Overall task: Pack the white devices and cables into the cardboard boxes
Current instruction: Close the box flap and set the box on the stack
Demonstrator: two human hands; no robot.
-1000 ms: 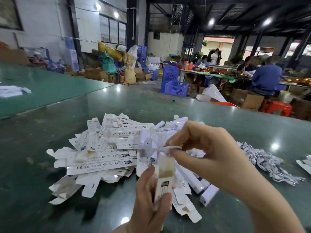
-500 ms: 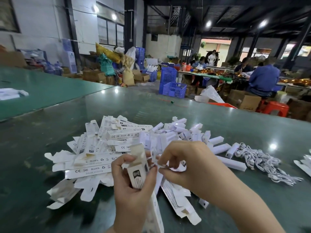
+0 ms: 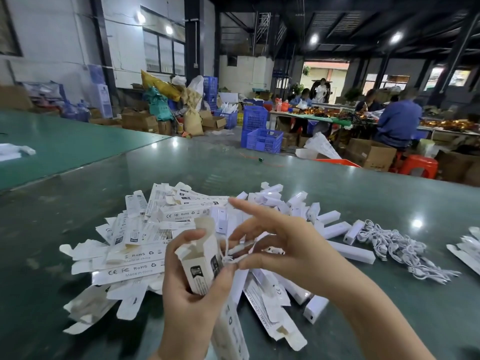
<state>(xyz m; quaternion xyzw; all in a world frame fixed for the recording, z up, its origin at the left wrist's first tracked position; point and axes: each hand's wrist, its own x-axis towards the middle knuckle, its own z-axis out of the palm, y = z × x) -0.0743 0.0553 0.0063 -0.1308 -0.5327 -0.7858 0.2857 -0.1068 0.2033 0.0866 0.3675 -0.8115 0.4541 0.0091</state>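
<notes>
My left hand (image 3: 192,297) grips a narrow white cardboard box (image 3: 201,266) upright, its top flaps open. My right hand (image 3: 283,245) pinches a thin white cable (image 3: 233,254) at the box's mouth, index finger stretched out. Behind them lies a heap of flat unfolded white boxes (image 3: 135,245). Several white stick-shaped devices (image 3: 330,219) lie to the right of the heap. A tangle of white cables (image 3: 397,250) rests further right.
The dark green glossy table (image 3: 233,167) stretches away, and a second green table (image 3: 65,141) stands at the left. More white boxes (image 3: 465,250) lie at the right edge. People sit at a far bench (image 3: 397,120), with blue crates (image 3: 262,139) and cartons on the floor.
The box has tilted so that its open top faces my right hand. My right hand has opened its fingers and brought the cable to the box's mouth.
</notes>
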